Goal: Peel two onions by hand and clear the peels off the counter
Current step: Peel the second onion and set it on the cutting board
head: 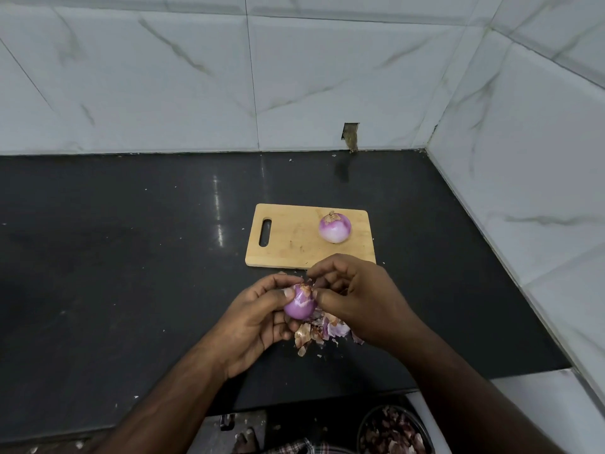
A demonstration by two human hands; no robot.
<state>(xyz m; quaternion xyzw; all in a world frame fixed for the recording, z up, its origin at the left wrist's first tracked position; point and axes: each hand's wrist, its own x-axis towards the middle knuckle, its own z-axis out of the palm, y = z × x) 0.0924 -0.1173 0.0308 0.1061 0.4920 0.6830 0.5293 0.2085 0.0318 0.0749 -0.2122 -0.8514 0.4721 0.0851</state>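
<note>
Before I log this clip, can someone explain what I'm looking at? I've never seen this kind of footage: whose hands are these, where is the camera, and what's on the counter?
There is no machine here: a person wears a wide-angle camera on the head, looking forward and down, so the two arms entering from the bottom are that person's own. The left hand cups a purple onion just above the dark counter. The right hand pinches a bit of dry skin at the onion's top, peeling it. Under the hands lies a pile of onion peels. Behind, a wooden cutting board carries a second onion, mostly peeled, with a scrap of skin on top. At the lower right edge, below the counter, a round bowl holds what look like more peels.
</note>
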